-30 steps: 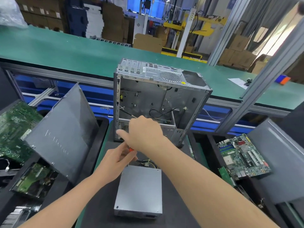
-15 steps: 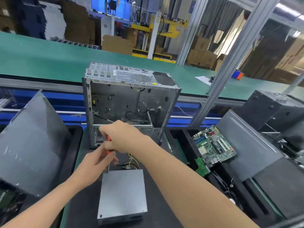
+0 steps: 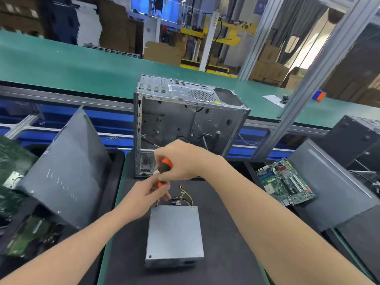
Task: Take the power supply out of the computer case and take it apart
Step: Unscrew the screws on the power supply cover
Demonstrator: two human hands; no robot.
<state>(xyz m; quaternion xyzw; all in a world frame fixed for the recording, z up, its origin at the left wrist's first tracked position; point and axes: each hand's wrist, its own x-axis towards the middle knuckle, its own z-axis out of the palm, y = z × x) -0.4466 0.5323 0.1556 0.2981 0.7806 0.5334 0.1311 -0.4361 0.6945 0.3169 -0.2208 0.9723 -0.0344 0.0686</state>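
- The right hand (image 3: 182,161) is wrapped around the orange-and-black handle of a screwdriver (image 3: 165,166). The left hand (image 3: 144,195) pinches the tool lower down, just under the right hand.
- The screwdriver shaft points down at the far left corner of the power supply (image 3: 174,233). Whether the tip touches it is too small to tell.
- The power supply, a plain grey metal box, lies flat at 6 o'clock from the hands, outside the computer case (image 3: 185,124). Its bundle of wires (image 3: 183,195) trails from its far end.
- The computer case stands upright at 12 o'clock from the hands, side open, its inside mostly bare metal.
- At 9 o'clock a black bin (image 3: 118,161) holds a leaning grey side panel (image 3: 67,171), with green circuit boards (image 3: 12,161) behind it.
- At 3 o'clock a motherboard (image 3: 285,182) lies beside another leaning grey panel (image 3: 329,182).
- Case and power supply sit on a black mat (image 3: 226,233).
- Beyond the case runs a long green conveyor belt (image 3: 82,64), with stacked cardboard boxes (image 3: 162,52) behind it.
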